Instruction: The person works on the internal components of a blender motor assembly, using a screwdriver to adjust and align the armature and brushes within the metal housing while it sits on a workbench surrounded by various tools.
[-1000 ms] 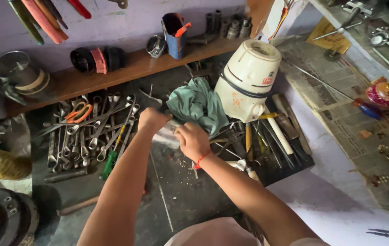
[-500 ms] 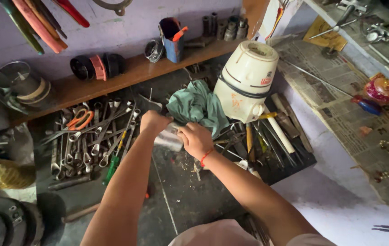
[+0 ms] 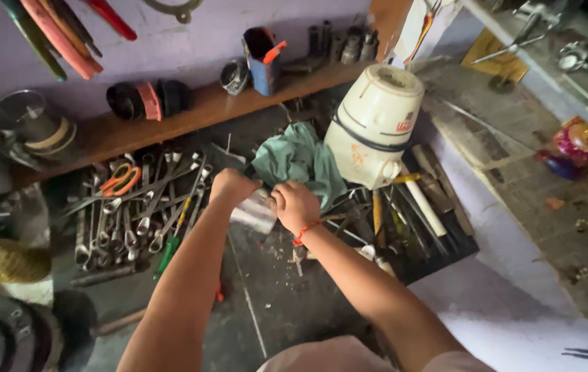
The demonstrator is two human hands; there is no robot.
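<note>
Together, our left hand (image 3: pixel 230 187) and right hand (image 3: pixel 295 205) clenched a small metal cup (image 3: pixel 255 212) beside the green rag (image 3: pixel 298 160) on the table (image 3: pixel 273 310).

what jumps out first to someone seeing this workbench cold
Both hands meet mid-bench on a small metal cylinder, the left hand and right hand gripping it from either side. Just behind sit a crumpled green cloth and a cream appliance housing; spanners sprawl to the left.
</note>
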